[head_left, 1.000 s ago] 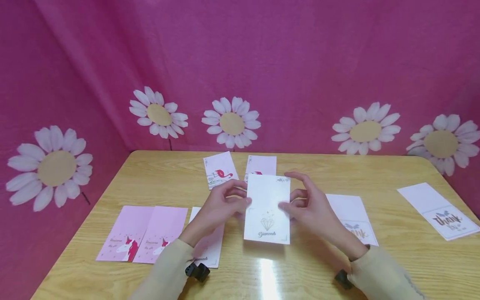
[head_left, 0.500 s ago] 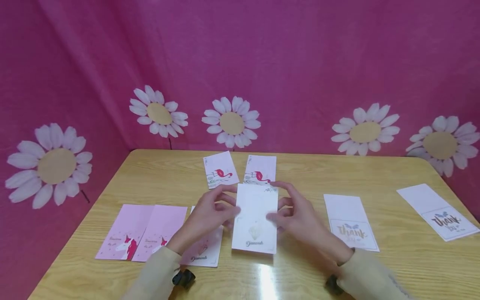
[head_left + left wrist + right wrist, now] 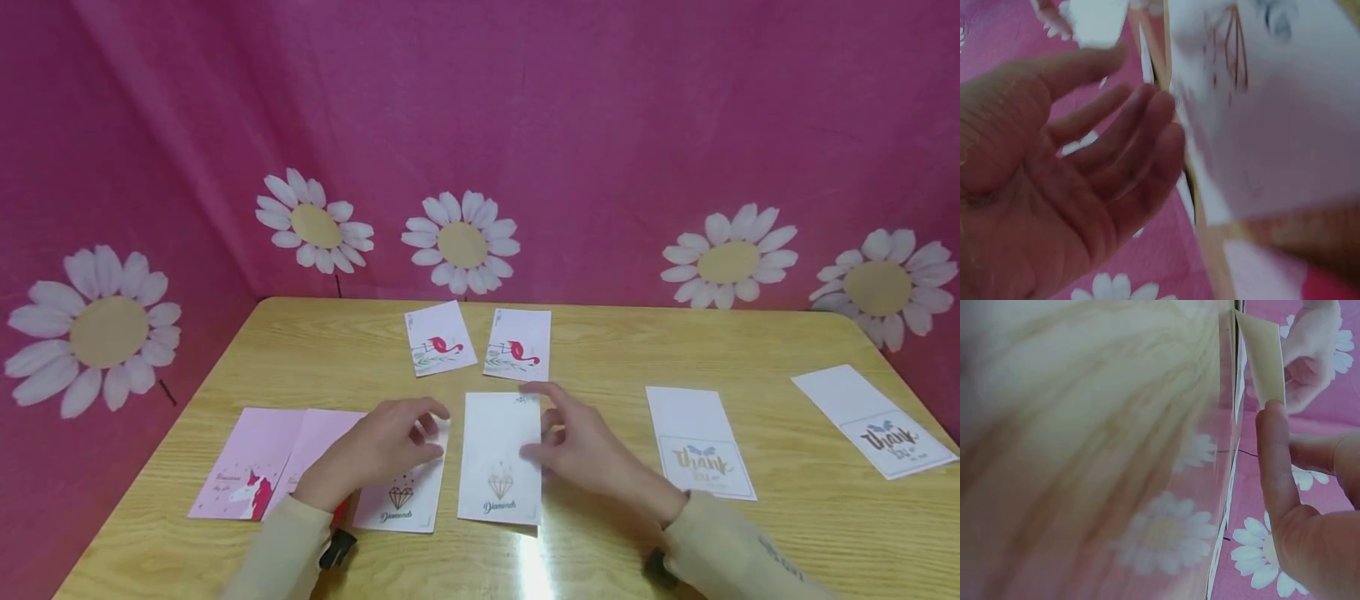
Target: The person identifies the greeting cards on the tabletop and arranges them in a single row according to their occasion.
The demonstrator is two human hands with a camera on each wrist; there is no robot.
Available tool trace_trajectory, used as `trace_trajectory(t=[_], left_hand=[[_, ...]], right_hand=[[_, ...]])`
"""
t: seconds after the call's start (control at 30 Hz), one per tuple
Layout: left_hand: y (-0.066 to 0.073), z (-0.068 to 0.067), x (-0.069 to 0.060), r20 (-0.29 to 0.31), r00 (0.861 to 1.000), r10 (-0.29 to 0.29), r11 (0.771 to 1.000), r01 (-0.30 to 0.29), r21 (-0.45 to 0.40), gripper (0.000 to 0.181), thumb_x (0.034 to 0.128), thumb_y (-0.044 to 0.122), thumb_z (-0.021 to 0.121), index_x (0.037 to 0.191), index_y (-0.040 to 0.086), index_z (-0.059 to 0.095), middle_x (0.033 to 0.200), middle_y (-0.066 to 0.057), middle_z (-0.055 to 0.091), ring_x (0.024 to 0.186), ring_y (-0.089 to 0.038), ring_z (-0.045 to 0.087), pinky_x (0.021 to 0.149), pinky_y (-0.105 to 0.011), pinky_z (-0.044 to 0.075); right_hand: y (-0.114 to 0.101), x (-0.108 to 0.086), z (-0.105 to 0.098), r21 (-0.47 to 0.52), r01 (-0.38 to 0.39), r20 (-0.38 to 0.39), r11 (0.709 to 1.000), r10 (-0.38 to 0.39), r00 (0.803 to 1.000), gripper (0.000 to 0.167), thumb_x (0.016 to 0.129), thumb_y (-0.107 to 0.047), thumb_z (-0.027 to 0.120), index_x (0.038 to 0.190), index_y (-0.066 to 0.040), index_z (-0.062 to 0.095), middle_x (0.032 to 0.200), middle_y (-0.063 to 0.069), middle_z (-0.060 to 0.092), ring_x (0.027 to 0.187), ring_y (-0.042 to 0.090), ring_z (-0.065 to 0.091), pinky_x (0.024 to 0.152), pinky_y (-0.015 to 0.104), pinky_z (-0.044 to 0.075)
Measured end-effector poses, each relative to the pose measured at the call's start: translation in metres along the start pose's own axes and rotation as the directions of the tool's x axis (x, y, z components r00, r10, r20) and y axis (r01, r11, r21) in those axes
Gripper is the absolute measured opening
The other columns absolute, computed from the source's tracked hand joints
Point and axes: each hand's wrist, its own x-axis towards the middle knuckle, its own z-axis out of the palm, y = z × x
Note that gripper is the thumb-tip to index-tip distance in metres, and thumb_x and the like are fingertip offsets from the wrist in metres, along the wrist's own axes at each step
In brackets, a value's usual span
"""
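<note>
A white greeting card (image 3: 498, 442) printed with a gold diamond and "Diamonds" is at the middle of the table in the head view. My right hand (image 3: 588, 450) pinches its right edge between thumb and fingers. In the right wrist view the card (image 3: 1265, 359) tilts up off the tabletop. My left hand (image 3: 382, 446) hangs over a second Diamonds card (image 3: 397, 508), hiding its upper part. Its fingers are loosely bent and hold nothing, as the left wrist view of the left hand (image 3: 1072, 162) shows.
Two pink unicorn cards (image 3: 251, 450) lie at the left, one partly behind my left arm. Two flamingo cards (image 3: 517, 342) are at the back. Two "thank you" cards (image 3: 701, 442) lie to the right on the wooden table (image 3: 615, 350). A pink flowered curtain (image 3: 585, 167) hangs behind.
The Diamonds card has come down toward the table and slightly left. My left hand has let go of it and moved left; the right hand still holds its edge.
</note>
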Motion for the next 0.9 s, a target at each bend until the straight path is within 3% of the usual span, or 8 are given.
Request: trace_trajectory(t=[0.13,0.23,0.4,0.57,0.9], left_hand=[[-0.005,-0.003,-0.007,0.086,0.995,-0.045,0.997,0.039,0.061,0.046,0.0799,0.021,0.088,0.122,0.023,0.07,0.113,0.004,0.063,0.103,-0.015,0.057,0.096,-0.04,0.053],[-0.008,-0.001,-0.01,0.113,0.992,-0.052,0.995,0.042,0.093,0.049,0.0778,0.026,0.09,0.123,0.026,0.07,0.117,0.003,0.057,0.105,-0.016,0.055,0.096,-0.041,0.052],[-0.01,0.001,-0.01,0.111,0.993,-0.036,0.993,0.023,0.116,0.049,0.0775,0.027,0.09,0.122,0.026,0.07,0.116,0.004,0.054,0.102,-0.016,0.053,0.094,-0.038,0.051],[-0.011,0.004,-0.007,0.094,0.996,0.011,0.991,-0.024,0.131,0.046,0.0765,0.032,0.091,0.117,0.025,0.069,0.115,0.004,0.054,0.1,-0.015,0.052,0.09,-0.037,0.049],[-0.012,0.008,-0.004,0.042,0.998,0.047,0.982,-0.054,0.179,0.043,0.076,0.034,0.091,0.11,0.024,0.067,0.111,0.003,0.055,0.093,-0.016,0.052,0.083,-0.035,0.047]], right_hand=[[0.001,0.002,0.003,-0.059,-0.001,0.026,0.998,0.002,1.0,0.072,0.085,0.0,0.079,0.148,-0.011,0.045,0.084,0.008,0.062,0.067,0.015,0.065,0.056,0.029,0.057],[0.0,0.005,0.004,-0.099,-0.004,0.049,0.995,0.009,0.999,0.071,0.086,-0.002,0.079,0.148,-0.01,0.045,0.082,0.006,0.063,0.066,0.015,0.064,0.057,0.029,0.056],[-0.009,0.012,0.009,-0.18,-0.064,0.062,0.982,0.076,0.995,0.07,0.084,-0.005,0.082,0.146,-0.009,0.05,0.08,0.004,0.063,0.063,0.015,0.06,0.058,0.029,0.052],[-0.016,0.018,0.018,-0.175,-0.146,0.064,0.974,0.16,0.985,0.071,0.083,-0.004,0.083,0.146,-0.008,0.051,0.078,0.006,0.063,0.06,0.018,0.061,0.053,0.031,0.052],[-0.018,0.023,0.027,-0.19,-0.192,0.065,0.963,0.207,0.976,0.069,0.083,-0.006,0.083,0.145,-0.004,0.051,0.082,0.006,0.065,0.063,0.017,0.063,0.055,0.03,0.055]])
